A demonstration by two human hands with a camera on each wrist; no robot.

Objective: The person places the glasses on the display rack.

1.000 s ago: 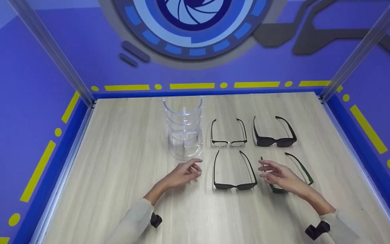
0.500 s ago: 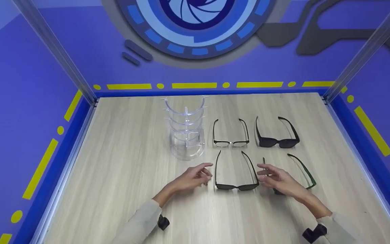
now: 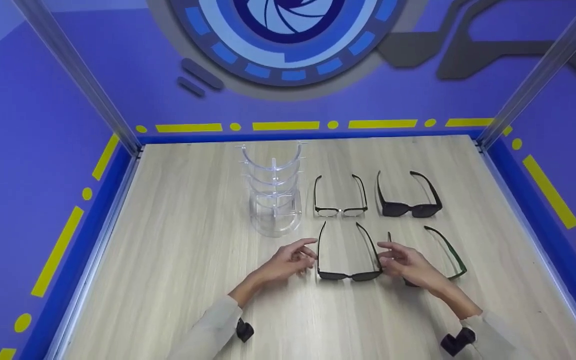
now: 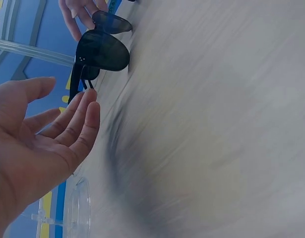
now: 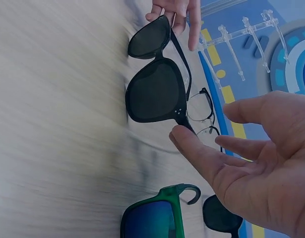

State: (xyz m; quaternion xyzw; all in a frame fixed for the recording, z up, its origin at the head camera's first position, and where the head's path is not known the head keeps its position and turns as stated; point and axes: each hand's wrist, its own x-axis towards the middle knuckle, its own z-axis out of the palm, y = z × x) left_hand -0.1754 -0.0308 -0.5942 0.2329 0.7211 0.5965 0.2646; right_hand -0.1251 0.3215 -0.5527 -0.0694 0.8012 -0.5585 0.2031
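A pair of black sunglasses (image 3: 366, 276) lies on the table with its temples unfolded and pointing away. My left hand (image 3: 286, 262) is at its left side, fingertips at or just beside the left temple. At the opposite hinge is my right hand (image 3: 410, 265), its fingertips close to the frame. In the right wrist view, a fingertip appears to meet the corner of the black sunglasses (image 5: 154, 91); contact is hard to tell. Both hands have loosely extended fingers and hold nothing. Green-framed sunglasses (image 5: 150, 220) lie partly hidden under the right hand in the head view.
A clear tiered eyewear stand (image 3: 274, 200) stands behind the left hand. Clear-lens glasses with dark frames (image 3: 364, 192) and thick black sunglasses (image 3: 424, 210) lie farther back. Blue-purple walls (image 3: 288, 112) enclose the wooden table (image 3: 188, 210) at the back and sides.
My left hand has moved right and slightly forward to the black sunglasses. My right hand has shifted a little left toward their other side. The eyewear stays put.
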